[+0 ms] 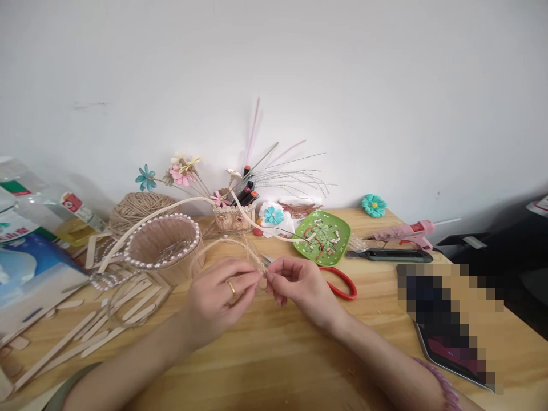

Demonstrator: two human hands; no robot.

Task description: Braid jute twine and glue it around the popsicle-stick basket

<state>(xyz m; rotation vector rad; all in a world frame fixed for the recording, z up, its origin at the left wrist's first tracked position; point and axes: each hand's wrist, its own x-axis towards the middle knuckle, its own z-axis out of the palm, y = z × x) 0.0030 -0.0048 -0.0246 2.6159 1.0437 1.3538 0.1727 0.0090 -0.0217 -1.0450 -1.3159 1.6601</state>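
Between the closed fingertips of the left hand (225,291) and the right hand (302,282), the end of a curved, fuzzy tan fibre strip (233,242) is being pinched. Its arch is being held beyond the left knuckles, near a round, pearl-rimmed wooden basket (149,240); red-handled scissors (351,292) are being partly hidden by the right hand.

A craft workspace: flat pale wooden sticks (107,339) lie left of the fingers (245,281), a pink glue gun (400,231) far right.

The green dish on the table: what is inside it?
A scatter of tiny bead-like pieces, some reddish, lies in the green dish. Whatever they cover can't be seen.
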